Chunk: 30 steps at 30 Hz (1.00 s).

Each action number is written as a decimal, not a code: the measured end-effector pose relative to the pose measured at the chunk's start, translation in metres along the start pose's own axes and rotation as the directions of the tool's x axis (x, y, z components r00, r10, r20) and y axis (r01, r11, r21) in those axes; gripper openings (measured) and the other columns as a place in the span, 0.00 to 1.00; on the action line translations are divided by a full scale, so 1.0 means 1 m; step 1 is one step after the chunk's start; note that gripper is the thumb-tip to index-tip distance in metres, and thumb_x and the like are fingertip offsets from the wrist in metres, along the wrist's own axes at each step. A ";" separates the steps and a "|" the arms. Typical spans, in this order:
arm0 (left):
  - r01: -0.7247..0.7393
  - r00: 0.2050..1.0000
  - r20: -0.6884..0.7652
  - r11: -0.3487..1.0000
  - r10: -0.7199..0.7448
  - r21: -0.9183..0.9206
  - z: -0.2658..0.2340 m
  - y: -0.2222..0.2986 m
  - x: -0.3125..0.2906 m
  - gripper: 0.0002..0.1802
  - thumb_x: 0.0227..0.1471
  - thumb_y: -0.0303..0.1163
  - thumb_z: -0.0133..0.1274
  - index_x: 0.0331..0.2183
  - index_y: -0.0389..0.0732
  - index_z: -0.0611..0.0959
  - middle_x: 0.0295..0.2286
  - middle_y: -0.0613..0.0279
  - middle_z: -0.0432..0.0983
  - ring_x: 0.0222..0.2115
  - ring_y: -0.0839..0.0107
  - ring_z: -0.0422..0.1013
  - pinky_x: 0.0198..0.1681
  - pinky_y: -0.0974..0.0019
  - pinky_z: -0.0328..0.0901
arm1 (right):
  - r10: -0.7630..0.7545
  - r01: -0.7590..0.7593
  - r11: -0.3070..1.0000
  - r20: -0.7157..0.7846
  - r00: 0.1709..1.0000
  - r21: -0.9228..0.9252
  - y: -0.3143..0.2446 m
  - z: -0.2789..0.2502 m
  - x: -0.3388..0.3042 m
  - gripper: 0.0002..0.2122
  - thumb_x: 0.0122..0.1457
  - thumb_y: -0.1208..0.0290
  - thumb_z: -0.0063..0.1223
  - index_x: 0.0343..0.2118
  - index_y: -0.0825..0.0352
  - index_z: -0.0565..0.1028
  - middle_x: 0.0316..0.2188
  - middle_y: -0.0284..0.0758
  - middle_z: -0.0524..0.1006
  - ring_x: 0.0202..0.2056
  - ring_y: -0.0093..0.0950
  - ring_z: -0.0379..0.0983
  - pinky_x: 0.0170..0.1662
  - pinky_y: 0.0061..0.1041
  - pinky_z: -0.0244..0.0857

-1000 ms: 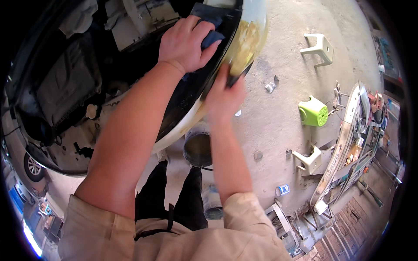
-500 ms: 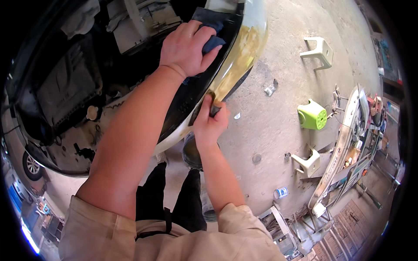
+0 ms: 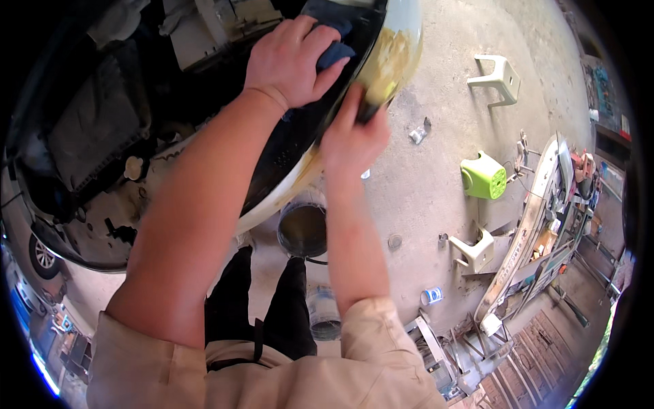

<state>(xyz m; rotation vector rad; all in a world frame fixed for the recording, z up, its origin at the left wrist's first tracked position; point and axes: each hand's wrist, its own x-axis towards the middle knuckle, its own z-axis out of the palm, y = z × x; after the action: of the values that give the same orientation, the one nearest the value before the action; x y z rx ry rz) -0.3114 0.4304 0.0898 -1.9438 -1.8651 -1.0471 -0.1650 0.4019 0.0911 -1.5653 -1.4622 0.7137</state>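
On the bumper [image 3: 400, 51], the right hand [image 3: 355, 144] is wrapped round a dark block [image 3: 368, 112], probably pretty light, stiffish, easiest held by its sides. Nearby, the left hand [image 3: 289, 63] clutches a soft-looking blue cloth [image 3: 334, 54].

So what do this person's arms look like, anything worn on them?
Loose beige short sleeves, the left sleeve and the right sleeve, end around the elbows; below them the forearms are bare. The left grip shows no glove or ring. The right grip is gloveless too, but blurred, so I can't rule out a ring.
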 end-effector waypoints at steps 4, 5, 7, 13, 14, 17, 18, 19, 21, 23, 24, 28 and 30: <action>0.012 0.999 0.030 1.000 -0.012 -0.002 0.000 0.002 0.000 0.17 0.48 0.44 0.64 0.40 0.52 0.81 0.37 0.64 0.75 0.36 0.59 0.75 0.35 0.59 0.72 | 0.040 -0.040 0.992 0.008 0.999 0.123 -0.012 -0.004 0.006 0.11 0.65 0.65 0.58 0.35 0.70 0.78 0.25 0.44 0.79 0.25 0.35 0.72 0.32 0.33 0.66; 0.033 0.998 0.046 0.999 -0.032 -0.021 -0.002 0.004 -0.001 0.17 0.49 0.43 0.64 0.40 0.51 0.80 0.37 0.63 0.75 0.36 0.58 0.75 0.35 0.59 0.72 | -0.074 0.075 0.997 -0.027 0.997 0.020 0.005 -0.007 -0.023 0.11 0.65 0.65 0.59 0.35 0.70 0.78 0.25 0.44 0.79 0.25 0.34 0.71 0.32 0.33 0.66; 0.046 0.998 0.054 0.998 -0.045 -0.031 -0.007 0.002 0.001 0.16 0.49 0.42 0.64 0.40 0.50 0.80 0.38 0.62 0.76 0.37 0.56 0.76 0.36 0.59 0.72 | -0.299 0.286 0.942 -0.051 0.953 -0.175 0.039 -0.007 -0.075 0.11 0.64 0.64 0.59 0.34 0.70 0.78 0.25 0.44 0.79 0.24 0.33 0.71 0.32 0.33 0.66; -0.003 1.000 -0.007 1.000 0.003 -0.010 0.004 0.005 0.004 0.17 0.48 0.46 0.64 0.40 0.54 0.81 0.36 0.65 0.74 0.35 0.61 0.75 0.33 0.60 0.72 | 0.064 -0.066 0.996 0.044 0.997 0.061 -0.018 -0.007 0.040 0.06 0.61 0.71 0.61 0.36 0.68 0.78 0.30 0.45 0.82 0.30 0.42 0.75 0.36 0.36 0.68; 0.000 1.000 0.007 1.000 0.000 -0.004 0.003 0.007 0.002 0.17 0.48 0.46 0.64 0.40 0.54 0.81 0.36 0.65 0.74 0.35 0.61 0.75 0.33 0.60 0.72 | 0.077 -0.081 0.993 0.052 0.996 0.091 -0.015 -0.010 0.034 0.06 0.61 0.71 0.61 0.36 0.68 0.78 0.30 0.45 0.81 0.29 0.42 0.75 0.35 0.36 0.68; 0.026 0.999 0.048 1.000 -0.026 -0.006 -0.001 0.000 0.001 0.17 0.48 0.44 0.64 0.40 0.52 0.80 0.37 0.64 0.74 0.36 0.60 0.75 0.34 0.60 0.72 | 0.015 -0.018 0.990 0.019 1.000 0.141 0.006 -0.007 -0.007 0.07 0.63 0.70 0.60 0.36 0.69 0.78 0.27 0.47 0.80 0.26 0.44 0.74 0.33 0.37 0.68; 0.041 0.996 0.075 0.999 -0.039 -0.027 -0.004 0.003 0.000 0.16 0.49 0.42 0.64 0.40 0.51 0.80 0.38 0.62 0.75 0.37 0.58 0.75 0.36 0.59 0.72 | -0.059 0.062 0.991 -0.034 0.998 0.122 0.035 -0.004 -0.036 0.07 0.63 0.70 0.59 0.36 0.69 0.77 0.24 0.48 0.79 0.23 0.45 0.74 0.30 0.37 0.68; 0.061 0.993 0.105 0.998 -0.057 -0.034 -0.008 0.004 0.001 0.16 0.49 0.41 0.64 0.40 0.49 0.80 0.39 0.61 0.75 0.39 0.57 0.75 0.37 0.59 0.72 | -0.131 0.139 0.984 -0.075 0.989 0.109 0.049 0.000 -0.048 0.08 0.64 0.69 0.58 0.36 0.70 0.77 0.22 0.48 0.78 0.21 0.46 0.73 0.28 0.37 0.67; 0.060 0.994 0.093 0.998 -0.058 -0.021 -0.007 0.005 -0.001 0.17 0.49 0.41 0.64 0.40 0.49 0.80 0.39 0.60 0.75 0.39 0.56 0.75 0.38 0.59 0.72 | -0.214 0.228 0.969 -0.132 0.968 0.097 0.029 0.005 -0.011 0.08 0.64 0.69 0.58 0.34 0.70 0.77 0.22 0.48 0.78 0.22 0.47 0.73 0.28 0.37 0.67; 0.040 0.997 0.064 0.999 -0.040 -0.010 -0.007 0.001 0.000 0.17 0.49 0.41 0.64 0.40 0.49 0.80 0.39 0.60 0.75 0.39 0.56 0.75 0.38 0.59 0.72 | -0.178 0.183 0.979 -0.068 0.982 0.087 -0.009 0.006 0.042 0.09 0.64 0.67 0.58 0.34 0.69 0.77 0.22 0.49 0.78 0.25 0.49 0.75 0.29 0.38 0.68; 0.027 0.999 0.045 1.000 -0.026 -0.013 -0.003 0.002 0.001 0.17 0.48 0.42 0.64 0.40 0.50 0.80 0.38 0.62 0.75 0.37 0.58 0.75 0.37 0.59 0.72 | -0.112 0.111 0.991 0.015 0.994 0.071 -0.021 0.005 0.067 0.10 0.65 0.66 0.57 0.34 0.69 0.77 0.22 0.49 0.78 0.26 0.49 0.76 0.30 0.39 0.68; 0.022 0.999 0.036 1.000 -0.021 -0.022 -0.002 0.000 -0.001 0.17 0.47 0.44 0.64 0.39 0.52 0.80 0.36 0.64 0.74 0.35 0.60 0.74 0.35 0.59 0.71 | -0.129 0.136 0.985 -0.067 0.989 0.104 -0.012 0.008 0.058 0.11 0.65 0.66 0.56 0.33 0.70 0.76 0.22 0.49 0.77 0.25 0.49 0.76 0.28 0.38 0.67; 0.046 0.998 0.054 0.999 -0.045 -0.024 -0.004 -0.003 -0.002 0.17 0.47 0.44 0.64 0.39 0.52 0.80 0.37 0.64 0.74 0.36 0.59 0.74 0.35 0.58 0.71 | -0.071 0.089 0.980 -0.107 0.992 0.178 0.004 0.006 0.013 0.09 0.65 0.68 0.58 0.33 0.69 0.76 0.24 0.48 0.78 0.24 0.45 0.74 0.31 0.36 0.67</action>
<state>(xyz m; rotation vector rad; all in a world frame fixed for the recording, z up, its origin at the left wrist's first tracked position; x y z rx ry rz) -0.3149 0.4270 0.0906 -1.9705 -1.9418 -1.0467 -0.1664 0.4163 0.0861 -1.3749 -1.3389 0.6918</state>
